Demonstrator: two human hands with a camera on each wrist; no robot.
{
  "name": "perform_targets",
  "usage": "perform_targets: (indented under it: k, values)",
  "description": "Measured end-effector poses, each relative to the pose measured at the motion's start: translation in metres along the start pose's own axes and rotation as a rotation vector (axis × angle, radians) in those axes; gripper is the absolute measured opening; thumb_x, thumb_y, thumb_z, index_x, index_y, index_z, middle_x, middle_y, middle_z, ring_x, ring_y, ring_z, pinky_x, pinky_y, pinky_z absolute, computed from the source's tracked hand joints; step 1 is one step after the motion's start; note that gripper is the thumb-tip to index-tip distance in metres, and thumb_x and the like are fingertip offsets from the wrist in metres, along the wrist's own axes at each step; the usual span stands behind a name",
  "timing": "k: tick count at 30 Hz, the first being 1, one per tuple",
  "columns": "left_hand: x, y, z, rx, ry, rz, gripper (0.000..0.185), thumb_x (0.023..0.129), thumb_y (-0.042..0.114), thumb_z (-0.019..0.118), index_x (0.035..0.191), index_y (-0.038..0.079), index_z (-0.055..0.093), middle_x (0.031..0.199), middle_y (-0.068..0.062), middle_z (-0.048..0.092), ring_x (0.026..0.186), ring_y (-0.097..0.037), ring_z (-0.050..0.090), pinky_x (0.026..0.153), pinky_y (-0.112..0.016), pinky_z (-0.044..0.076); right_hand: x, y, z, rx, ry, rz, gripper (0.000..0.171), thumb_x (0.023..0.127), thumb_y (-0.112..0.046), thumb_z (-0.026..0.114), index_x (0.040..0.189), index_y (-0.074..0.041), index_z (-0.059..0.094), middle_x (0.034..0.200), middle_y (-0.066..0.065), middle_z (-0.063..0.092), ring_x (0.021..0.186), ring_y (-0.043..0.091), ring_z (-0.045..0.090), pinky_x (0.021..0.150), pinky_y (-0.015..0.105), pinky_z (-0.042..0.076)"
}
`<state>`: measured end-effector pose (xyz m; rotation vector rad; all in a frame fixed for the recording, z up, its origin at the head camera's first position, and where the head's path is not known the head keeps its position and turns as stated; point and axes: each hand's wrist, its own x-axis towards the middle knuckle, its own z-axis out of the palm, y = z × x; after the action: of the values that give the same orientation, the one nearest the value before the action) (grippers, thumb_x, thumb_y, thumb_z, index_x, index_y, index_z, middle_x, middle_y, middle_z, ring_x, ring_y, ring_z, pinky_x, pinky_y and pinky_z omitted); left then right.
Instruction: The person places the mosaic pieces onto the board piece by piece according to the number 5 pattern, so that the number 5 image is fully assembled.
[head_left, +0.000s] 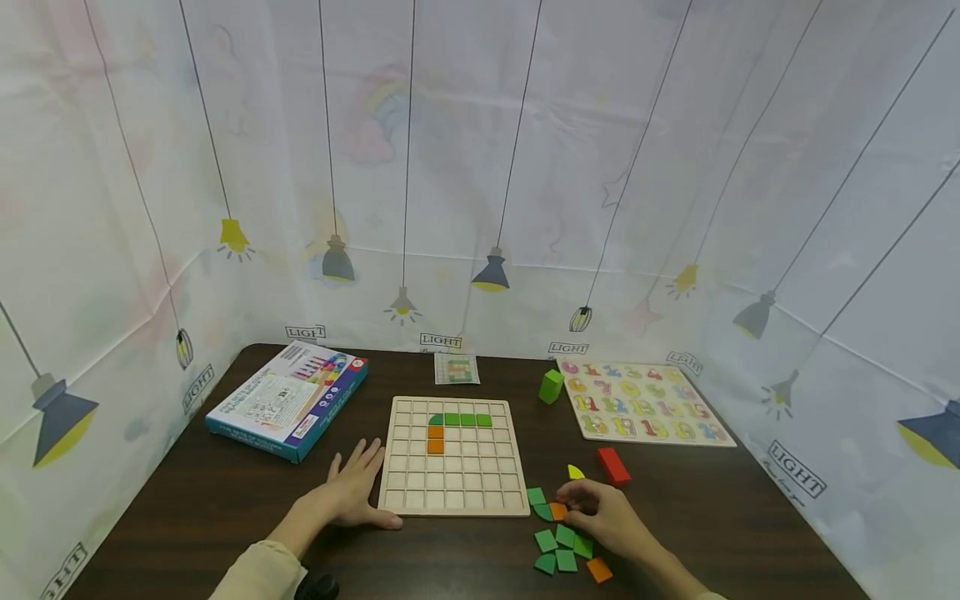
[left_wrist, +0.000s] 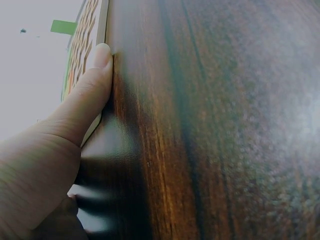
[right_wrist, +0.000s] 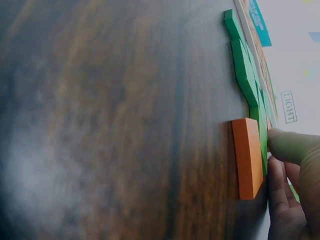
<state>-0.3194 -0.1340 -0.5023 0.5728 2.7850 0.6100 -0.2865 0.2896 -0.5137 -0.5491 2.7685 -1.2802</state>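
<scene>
A wooden grid board lies flat on the table, bearing a row of green tiles, a teal quarter-round tile and two orange square tiles. My left hand rests spread at the board's left side, thumb against its near edge. Beside the board's near right corner, my right hand pinches an orange square tile between thumb and fingers. Around it lie several green tiles, another orange tile and a yellow piece, partly behind the fingers.
A red block lies beyond my right hand. Farther back are an upright green block and a number puzzle board. A small pattern card lies behind the grid board. At the left sits a blue and white box.
</scene>
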Motion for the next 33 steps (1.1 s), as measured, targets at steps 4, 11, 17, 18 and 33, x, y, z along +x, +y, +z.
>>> perform_targets:
  k: [4,11,17,18,33]
  values:
    - [0.000,0.001,-0.001,-0.002,0.001,-0.002,0.118,0.066,0.065,0.073,0.148,-0.002,0.022,0.154,-0.019,0.014,0.141,-0.040,0.006,0.104,-0.067,0.005,0.000,0.001,0.000,0.002,0.000,0.004,0.023,0.084,-0.009,0.071,0.107,-0.006,0.065,0.100,0.004,0.066,0.088,0.016,0.063,0.072,0.025,0.052]
    - [0.001,-0.001,0.000,-0.008,-0.004,-0.001,0.118,0.066,0.066,0.073,0.148,-0.002,0.021,0.154,-0.020,0.014,0.141,-0.040,0.006,0.104,-0.067,0.004,0.004,0.002,0.001,0.014,0.043,0.012,0.022,0.084,-0.007,0.071,0.105,-0.005,0.065,0.099,0.004,0.066,0.084,0.013,0.063,0.071,0.024,0.052]
    - [0.002,-0.002,-0.001,-0.010,-0.017,-0.005,0.119,0.066,0.067,0.072,0.149,-0.002,0.020,0.155,-0.019,0.012,0.141,-0.040,0.004,0.104,-0.067,0.002,0.019,-0.008,0.006,0.018,0.133,-0.016,0.026,0.082,-0.006,0.073,0.106,-0.003,0.064,0.098,0.004,0.066,0.086,0.017,0.062,0.072,0.025,0.052]
    - [0.002,-0.002,0.000,-0.011,-0.018,-0.003,0.119,0.066,0.067,0.072,0.149,-0.002,0.020,0.155,-0.019,0.012,0.141,-0.041,0.005,0.104,-0.067,0.002,0.022,-0.011,0.008,0.016,0.142,-0.025,0.026,0.082,-0.006,0.073,0.106,-0.003,0.064,0.098,0.004,0.066,0.087,0.018,0.062,0.072,0.026,0.052]
    - [-0.002,0.000,-0.002,-0.012,-0.003,0.013,0.117,0.067,0.065,0.072,0.149,-0.001,0.021,0.155,-0.019,0.013,0.141,-0.040,0.007,0.104,-0.066,0.006,0.074,-0.039,0.043,0.023,0.195,-0.146,0.025,0.080,0.004,0.071,0.105,0.000,0.065,0.097,0.006,0.067,0.087,0.022,0.065,0.072,0.026,0.053]
